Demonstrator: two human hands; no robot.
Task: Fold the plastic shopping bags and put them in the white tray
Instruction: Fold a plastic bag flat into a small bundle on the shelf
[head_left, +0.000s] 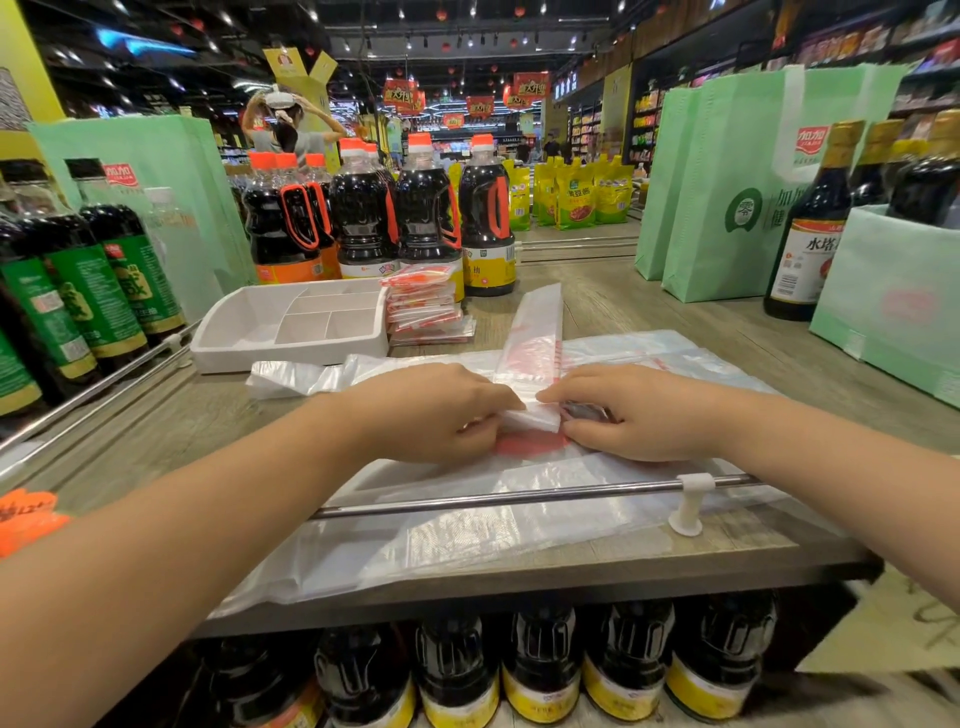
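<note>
A long narrow strip of folded clear plastic bag (535, 332) with red print runs away from me across the wooden shelf top. My left hand (436, 410) and my right hand (634, 410) meet at its near end, both pinching the small folded white end of the bag (532, 418). Underneath lie several flat unfolded plastic bags (467, 519), draped over the front rail. The white divided tray (291, 322) stands at the back left. A stack of folded bags (426, 306) sits just right of the tray, outside it.
Dark sauce bottles (395, 213) stand behind the tray and along the left edge. Green shopping bags (753, 182) and more bottles (810, 223) crowd the right side. A metal rail (519, 496) runs along the shelf front. A person stands far back.
</note>
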